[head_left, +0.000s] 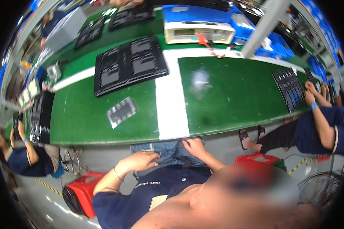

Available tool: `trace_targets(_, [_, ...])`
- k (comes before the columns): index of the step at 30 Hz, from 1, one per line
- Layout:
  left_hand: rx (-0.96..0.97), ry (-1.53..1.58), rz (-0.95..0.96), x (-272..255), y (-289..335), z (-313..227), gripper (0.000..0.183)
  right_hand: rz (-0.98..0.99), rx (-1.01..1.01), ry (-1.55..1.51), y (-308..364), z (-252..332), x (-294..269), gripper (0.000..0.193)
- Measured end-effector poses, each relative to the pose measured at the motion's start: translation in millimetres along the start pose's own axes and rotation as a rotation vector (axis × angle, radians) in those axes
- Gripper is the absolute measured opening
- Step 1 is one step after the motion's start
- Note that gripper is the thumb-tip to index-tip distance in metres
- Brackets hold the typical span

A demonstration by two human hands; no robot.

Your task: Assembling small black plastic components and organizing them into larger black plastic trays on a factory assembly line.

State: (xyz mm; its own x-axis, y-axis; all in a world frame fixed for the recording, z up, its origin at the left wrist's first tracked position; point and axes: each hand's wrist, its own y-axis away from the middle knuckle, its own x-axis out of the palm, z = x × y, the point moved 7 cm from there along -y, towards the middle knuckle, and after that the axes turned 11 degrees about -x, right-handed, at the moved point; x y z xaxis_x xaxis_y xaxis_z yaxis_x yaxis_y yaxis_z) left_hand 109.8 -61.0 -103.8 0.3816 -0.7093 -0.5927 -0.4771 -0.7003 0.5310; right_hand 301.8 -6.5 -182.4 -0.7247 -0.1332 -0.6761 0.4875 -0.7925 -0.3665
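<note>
Head view: left hand [139,161], left of the white stripe's [172,110] near end, is loosely open, empty; right hand [195,147], to that end's right, is bent, its hold I cannot tell; a bump could slide the shiny grey packet [122,112], left of the stripe, off the tabletop [225,107]; it looks flat, crinkly.

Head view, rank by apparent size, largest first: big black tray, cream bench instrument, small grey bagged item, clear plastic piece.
1. Black tray
2. Cream bench instrument; farther away, so real size unsure
3. Grey bagged item and clear plastic piece: not ranked, close in size; plastic's edges blur
</note>
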Motion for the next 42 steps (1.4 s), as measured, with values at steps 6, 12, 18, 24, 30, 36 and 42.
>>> trace_targets(6, [0.361, 0.034, 0.057, -60.5, 32.6, -54.0, 0.031, 0.495, -0.320, -0.215, -21.7, 60.5, -18.5, 0.011])
trace_targets(12, [-0.158, -0.309, -0.993, -188.5, 43.7, -3.5, 0.049, 0.655, -0.459, -0.462, -49.8, 107.0, -51.3, 0.014])
trace_targets(18, [-0.256, -0.179, -0.782, -183.9, 22.4, 50.8, 0.046, 0.733, -0.680, -0.511, -98.9, 138.2, -82.9, 0.014])
trace_targets(24, [-0.313, -0.138, -0.733, -199.7, 16.4, 48.8, 0.028, 0.554, -0.731, -0.316, -156.8, 120.3, -82.5, 0.012])
trace_targets(30, [-0.251, 0.142, -0.817, -209.1, 18.8, 54.2, 0.013, 0.523, -0.726, -0.211, -191.5, 111.8, -86.1, 0.012])
trace_targets(36, [-0.180, 0.094, -0.799, -216.5, 27.1, 47.8, 0.011, 0.062, -0.718, -0.624, -223.9, 167.7, -166.4, 0.018])
trace_targets(42, [-0.098, -0.241, -0.694, -223.4, 12.8, 36.9, 0.011, -0.423, -0.898, -0.664, -186.4, 203.1, -226.2, 0.019])
